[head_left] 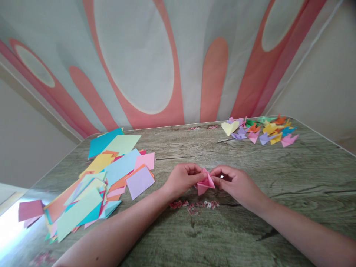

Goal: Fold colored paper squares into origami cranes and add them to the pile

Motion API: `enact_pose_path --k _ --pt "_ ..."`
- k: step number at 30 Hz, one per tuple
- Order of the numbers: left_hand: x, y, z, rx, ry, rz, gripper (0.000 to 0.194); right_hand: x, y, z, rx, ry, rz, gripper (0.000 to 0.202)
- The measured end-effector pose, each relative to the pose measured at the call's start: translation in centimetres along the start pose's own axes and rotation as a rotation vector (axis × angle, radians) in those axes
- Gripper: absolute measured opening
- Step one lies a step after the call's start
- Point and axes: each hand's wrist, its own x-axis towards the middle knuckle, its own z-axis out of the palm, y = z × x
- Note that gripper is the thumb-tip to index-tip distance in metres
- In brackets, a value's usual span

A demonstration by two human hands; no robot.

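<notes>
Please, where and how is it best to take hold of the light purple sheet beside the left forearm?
Pinch the light purple sheet at its nearest corner, coming from the person's side, thumb above and fingertip beneath. It lies flat on top, and that corner reaches past the other papers over the table, so it should probably lift alone.

Soft daylight, lower-left glare, edges stretched

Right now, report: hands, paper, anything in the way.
Left hand and right hand pinching pink folded paper. Loose sheets off left, folded pieces far right; hands touching neither.
</notes>
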Motion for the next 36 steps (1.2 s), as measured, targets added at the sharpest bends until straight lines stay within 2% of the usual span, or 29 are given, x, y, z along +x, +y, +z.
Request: enact_pose_path --k 4,9,18,25,31,36 --pt "-0.1 0.2 0.2 0.001 0.015 0.014 0.029 0.1 0.3 0.2 0.082 0.009 0.098 0.029" --pt "-0.2 0.1 0.4 0.017 -0.013 0.023 0.026 0.3 1.1 0.3 0.156 0.012 0.138 0.032" --pt "-0.5 0.7 0.0 0.029 -0.102 0.029 0.031 0.2 0.5 0.3 0.067 0.04 0.089 0.019" --pt "-0.5 0.7 0.2 0.061 -0.038 0.044 0.024 -0.1 0.3 0.6 0.005 0.026 0.015 0.013" --pt "-0.3 0.8 0.0 0.078 -0.031 -0.004 0.022 -0.1 0.7 0.4 -0.064 0.006 0.024 0.013" --pt "-0.4 0.5 -0.4 0.165 -0.146 -0.042 0.024 -0.1 0.5 0.5 -0.046 -0.012 -0.018 0.009"
